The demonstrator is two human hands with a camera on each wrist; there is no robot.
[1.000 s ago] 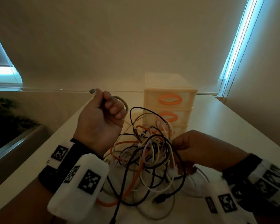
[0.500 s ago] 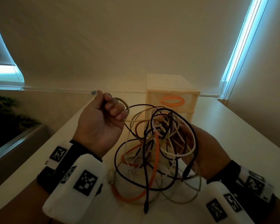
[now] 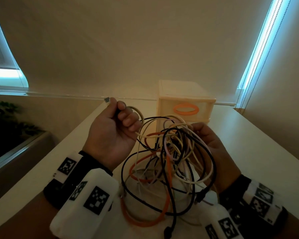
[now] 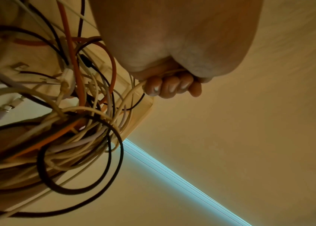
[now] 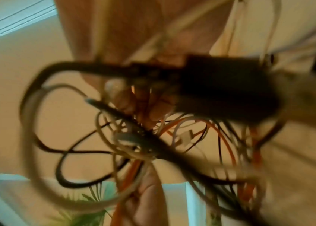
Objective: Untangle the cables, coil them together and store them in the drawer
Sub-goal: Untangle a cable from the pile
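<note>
Cables [image 3: 169,163] hang in one loose tangle above the pale table [image 3: 248,145], held up between the two hands: black, orange, cream and pale lilac strands looped through one another, with the lower loops sagging close to the table and a black plug [image 3: 168,232] dangling at the bottom. The left hand [image 3: 110,135] is raised at the left of the tangle, its fingers [image 4: 169,88] curled into a fist around a cream cable [image 4: 134,91]; a small metal connector [image 3: 107,100] sticks out above the thumb, and a loop of that cable arcs out past the knuckles. The right hand [image 3: 209,144] sits behind the right side of the tangle with the upper strands draped over it; the right wrist view is badly blurred, so whether its fingers [image 5: 157,110] are closed on the strands or merely carrying them cannot be told. Behind the tangle, at the far end of the table, stands a cream plastic drawer unit [image 3: 185,94], its top drawer [image 3: 186,109] closed and fitted with an orange oval handle [image 3: 186,109]. White bands with square black-and-white marker patterns wrap both wrists; no brand name or readable writing shows on the cables, the drawer unit or the bands. Green plant leaves [image 3: 5,116] show at the left edge, and drawn blinds glow blue along their edges on both sides.
</note>
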